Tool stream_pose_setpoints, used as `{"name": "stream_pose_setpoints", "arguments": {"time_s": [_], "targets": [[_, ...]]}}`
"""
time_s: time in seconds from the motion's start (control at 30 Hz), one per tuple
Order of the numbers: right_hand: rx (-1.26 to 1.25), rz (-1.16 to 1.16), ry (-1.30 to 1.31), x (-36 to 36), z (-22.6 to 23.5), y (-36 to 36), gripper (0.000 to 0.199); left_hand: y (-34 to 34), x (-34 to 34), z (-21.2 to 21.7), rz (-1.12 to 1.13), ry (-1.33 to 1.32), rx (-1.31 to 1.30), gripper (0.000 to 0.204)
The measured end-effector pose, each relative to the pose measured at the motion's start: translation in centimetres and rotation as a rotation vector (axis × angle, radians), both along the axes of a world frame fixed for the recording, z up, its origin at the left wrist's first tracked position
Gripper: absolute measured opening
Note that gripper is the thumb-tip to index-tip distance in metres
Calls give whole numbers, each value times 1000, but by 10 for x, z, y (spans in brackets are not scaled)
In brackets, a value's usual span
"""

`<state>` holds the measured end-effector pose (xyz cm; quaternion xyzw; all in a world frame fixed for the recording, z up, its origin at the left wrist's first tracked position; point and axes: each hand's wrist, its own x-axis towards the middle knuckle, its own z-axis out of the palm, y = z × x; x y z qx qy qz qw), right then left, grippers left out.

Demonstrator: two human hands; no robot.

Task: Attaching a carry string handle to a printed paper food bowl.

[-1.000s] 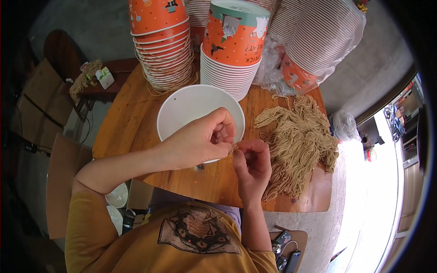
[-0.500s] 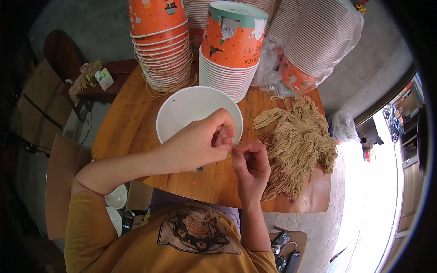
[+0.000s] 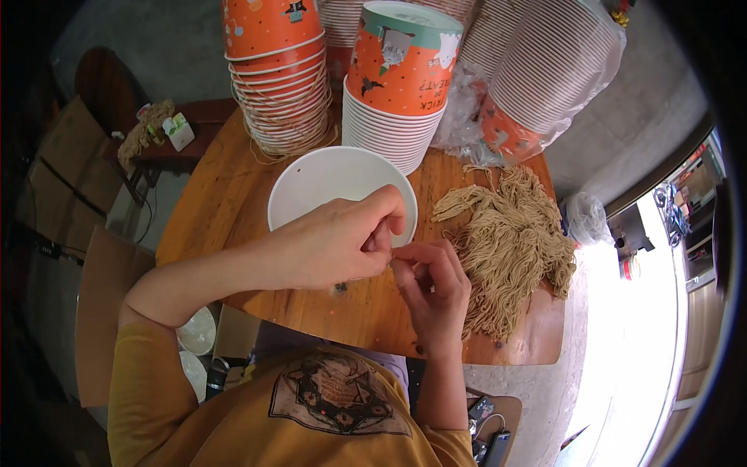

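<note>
A white-lined paper bucket (image 3: 323, 183) stands mouth up on the wooden table, with a small hole near its far left rim. My left hand (image 3: 342, 237) reaches across its near side, fingers curled closed by the right rim. There my right hand (image 3: 433, 284) meets it in a pinch, the fingertips of both almost touching. Whatever lies between the fingers is too small and hidden to make out. Just right of my right hand a loose heap of tan cords (image 3: 510, 257) is spread out.
Behind the bucket rises an upside-down stack of orange patterned buckets (image 3: 401, 78). To its left, another stack (image 3: 280, 93) has tan cords hanging round it. Plastic-wrapped buckets (image 3: 545, 70) lean at the back right. A cardboard box (image 3: 109, 311) stands left of the table (image 3: 210, 202).
My right hand has shifted slightly right and turned, its fingers still pinched. My left fingers have curled in more. The bucket and cords stay in place.
</note>
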<state>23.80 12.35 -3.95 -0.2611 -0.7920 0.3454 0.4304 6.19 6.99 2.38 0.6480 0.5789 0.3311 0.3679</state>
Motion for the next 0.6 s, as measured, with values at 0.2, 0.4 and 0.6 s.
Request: {"name": "stream_pose_setpoints", "arguments": {"time_s": [0.2,0.4,0.6], "targets": [[54,73,-69,4,7,8,13,4,-4,6,-55,67,-44,28],[-113,153,82,3,-13,12,12,9,-4,0,-93,-78,-78,26],[-663,240,481,-7,-22,2,10,7,-4,-15,-122,-120,3,28]]}}
